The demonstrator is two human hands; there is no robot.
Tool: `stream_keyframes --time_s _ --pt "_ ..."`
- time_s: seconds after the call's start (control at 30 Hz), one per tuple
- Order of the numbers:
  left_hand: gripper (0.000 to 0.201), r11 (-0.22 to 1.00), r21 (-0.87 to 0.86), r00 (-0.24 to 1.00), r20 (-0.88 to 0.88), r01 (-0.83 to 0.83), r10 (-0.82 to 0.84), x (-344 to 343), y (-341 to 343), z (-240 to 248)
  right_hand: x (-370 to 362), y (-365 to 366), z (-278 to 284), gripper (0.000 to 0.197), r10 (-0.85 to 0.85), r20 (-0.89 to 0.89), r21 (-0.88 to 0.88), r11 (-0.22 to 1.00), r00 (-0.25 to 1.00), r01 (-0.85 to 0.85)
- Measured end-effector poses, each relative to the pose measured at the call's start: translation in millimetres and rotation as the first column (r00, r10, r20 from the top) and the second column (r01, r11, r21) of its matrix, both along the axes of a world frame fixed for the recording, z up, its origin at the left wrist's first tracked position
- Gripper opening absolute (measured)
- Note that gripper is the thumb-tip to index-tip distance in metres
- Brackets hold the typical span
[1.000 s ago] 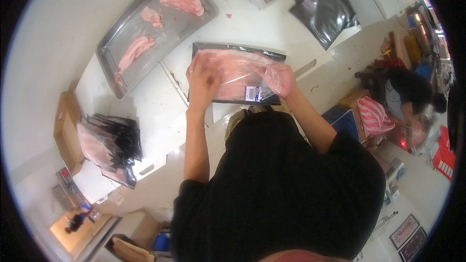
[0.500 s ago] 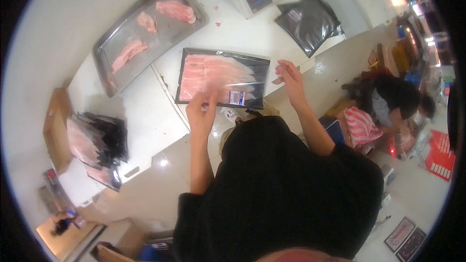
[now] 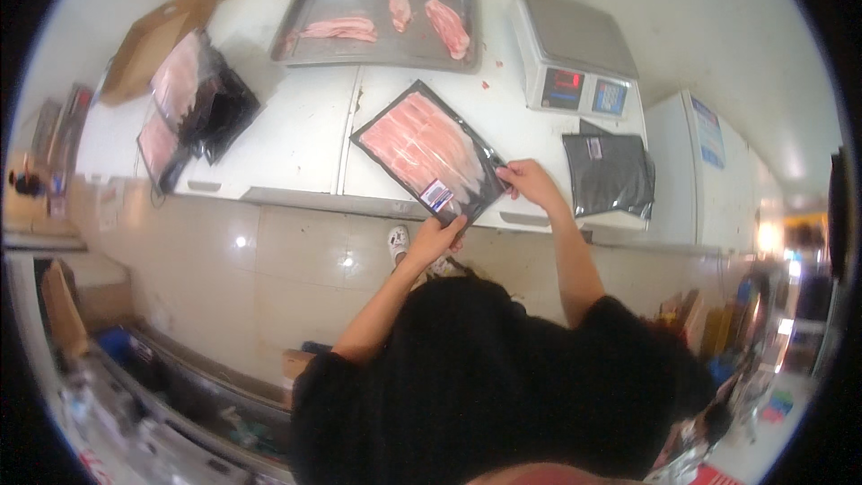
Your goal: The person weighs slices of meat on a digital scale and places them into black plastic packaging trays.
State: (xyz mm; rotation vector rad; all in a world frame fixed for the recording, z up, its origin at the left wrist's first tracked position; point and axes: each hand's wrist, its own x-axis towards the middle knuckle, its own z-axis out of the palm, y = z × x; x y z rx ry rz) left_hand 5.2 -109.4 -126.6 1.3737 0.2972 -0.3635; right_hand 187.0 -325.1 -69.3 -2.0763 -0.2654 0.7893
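Note:
Between my hands is a flat plastic pack of sliced meat (image 3: 422, 144), with a clear front, black borders and a small white-and-blue label. It lies aslant over the front part of the white counter, and its near corner sticks out past the counter's edge. My left hand (image 3: 435, 242) pinches that near corner, just below the label. At the pack's right-hand corner, my right hand (image 3: 532, 183) grips the black border between thumb and fingers. The meat slices overlap in rows, pale pink with whitish ends.
Behind the pack stands a metal tray (image 3: 314, 56) with a few meat pieces. A digital scale (image 3: 584, 40) is at the right, with dark plastic bags (image 3: 611, 171) in front. At the left, several filled meat packs (image 3: 193, 94) lean by a cardboard box (image 3: 157, 45). Tiled floor lies below.
My right hand, free before, now grips the pack's corner. The pack is turned aslant and my left hand holds its near corner. The whole view has swung to the left.

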Motion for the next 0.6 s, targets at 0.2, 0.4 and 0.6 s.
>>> stream_keyframes --time_s 0.2,0.4,0.6 --pt "0.046 0.985 -0.039 0.984 -0.053 -0.170 0.168 -37 -1 0 -10 0 4 0.033 0.094 0.030 0.193 0.976 0.995 -0.098" --pt "0.041 0.809 -0.492 0.899 0.109 -0.322 0.424 -87 40 110 -46 54 92 0.029 0.140 -0.155 0.649 0.761 0.978 -0.006" --pt "0.043 0.617 -0.665 0.706 0.188 -0.420 0.683 -167 144 205 -92 214 171 0.024 0.413 -0.368 0.747 0.665 0.833 0.001"
